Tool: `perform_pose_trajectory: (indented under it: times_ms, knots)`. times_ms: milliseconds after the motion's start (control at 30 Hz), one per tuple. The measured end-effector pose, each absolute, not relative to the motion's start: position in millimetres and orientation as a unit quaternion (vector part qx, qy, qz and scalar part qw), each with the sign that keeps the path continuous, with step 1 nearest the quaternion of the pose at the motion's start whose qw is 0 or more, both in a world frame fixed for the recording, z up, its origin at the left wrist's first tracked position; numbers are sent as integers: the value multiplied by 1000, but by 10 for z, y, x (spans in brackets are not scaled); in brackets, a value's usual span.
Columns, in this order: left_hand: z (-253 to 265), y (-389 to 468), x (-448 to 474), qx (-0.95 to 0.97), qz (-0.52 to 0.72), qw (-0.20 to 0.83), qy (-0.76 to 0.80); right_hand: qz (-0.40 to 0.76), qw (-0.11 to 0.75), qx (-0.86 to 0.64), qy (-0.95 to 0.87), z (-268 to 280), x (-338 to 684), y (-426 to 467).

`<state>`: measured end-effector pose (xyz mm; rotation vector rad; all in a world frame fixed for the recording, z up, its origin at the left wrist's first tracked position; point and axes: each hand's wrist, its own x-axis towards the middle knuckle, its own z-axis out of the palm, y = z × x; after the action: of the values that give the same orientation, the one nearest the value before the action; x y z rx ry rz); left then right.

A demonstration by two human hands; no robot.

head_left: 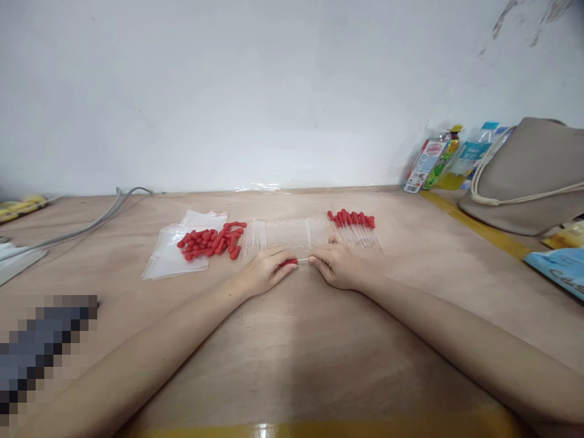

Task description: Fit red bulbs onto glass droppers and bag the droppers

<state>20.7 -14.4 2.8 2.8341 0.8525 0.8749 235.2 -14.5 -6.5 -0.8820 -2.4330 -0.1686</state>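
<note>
Found left hand (264, 271) with fingers closed on red bulb (288, 263), right hand (338, 264) with fingers pinching clear tube (303, 261); noted both pieces between hands, on near side of tube row (289, 232) across worktop (292, 347)

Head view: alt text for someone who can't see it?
The left hand holds a red bulb and the right hand a clear tube, its end at the bulb. Beyond, on the table, left to right, lie loose bulbs, bare tubes and bulb-topped tubes.
</note>
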Motion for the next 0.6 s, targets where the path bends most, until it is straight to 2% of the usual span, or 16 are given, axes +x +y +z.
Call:
perform_pose_trajectory:
  times_ms: [100, 300, 467, 600]
  knots:
    - [32, -142, 200, 917, 288, 31, 274, -53, 242, -333, -910, 17, 2349, -159]
    - [33, -152, 138, 888, 323, 31, 325, -120, 198, -350, -908, 252, 2445, -122]
    - [35, -147, 74, 862, 318, 50, 392, -56, 284, -626, -724, 345, 2851, 144]
    - [35, -143, 74, 866, 300, 98, 387, -28, 269, -769, -580, 294, 3117, 267]
